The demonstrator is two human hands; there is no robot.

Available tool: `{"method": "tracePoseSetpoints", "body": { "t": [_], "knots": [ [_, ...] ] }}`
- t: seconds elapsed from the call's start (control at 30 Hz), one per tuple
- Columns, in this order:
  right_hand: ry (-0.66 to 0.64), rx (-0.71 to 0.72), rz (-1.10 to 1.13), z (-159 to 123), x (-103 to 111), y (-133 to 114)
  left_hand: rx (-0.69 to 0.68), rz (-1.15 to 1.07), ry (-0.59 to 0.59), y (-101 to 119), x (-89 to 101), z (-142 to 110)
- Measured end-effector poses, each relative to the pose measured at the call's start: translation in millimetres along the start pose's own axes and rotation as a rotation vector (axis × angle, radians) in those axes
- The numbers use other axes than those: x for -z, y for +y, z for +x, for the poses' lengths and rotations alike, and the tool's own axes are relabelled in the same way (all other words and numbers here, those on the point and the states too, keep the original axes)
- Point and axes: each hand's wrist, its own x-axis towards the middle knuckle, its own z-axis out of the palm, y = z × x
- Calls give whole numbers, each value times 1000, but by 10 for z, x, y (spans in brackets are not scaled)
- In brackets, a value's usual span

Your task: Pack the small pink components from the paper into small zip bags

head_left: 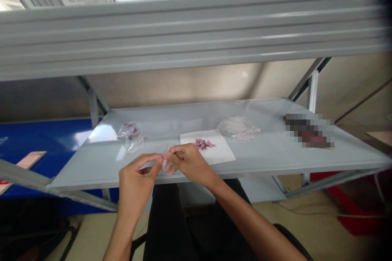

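The left hand and right hand pinch a small clear plastic bag between their fingertips, long axis near upright, over the grey metal shelf (right hand nearer the small pink parts on the white paper sheet).

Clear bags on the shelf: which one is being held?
The small clear bag pinched between the left hand and right hand. The left-side bags and the bag by the white paper lie on the shelf.
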Motion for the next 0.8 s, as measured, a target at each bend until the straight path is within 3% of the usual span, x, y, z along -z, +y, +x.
{"method": "tracePoseSetpoints", "body": {
  "t": [0.17, 0.37, 0.53, 0.8],
  "knots": [
    [61, 53, -201, -47, -7, -140, -95, 56, -51, 21, 71, -22],
    [37, 224, -473, -188, -56, -301, -95, -77, -279, 115, 174, -53],
    [-8, 209, -778, -226, -103, -476, -160, -49, -383, 150, 245, -56],
    [-30, 242, -796, -186, -74, -490, -127, -120, -397, 109, 221, -23]
  ]
}}
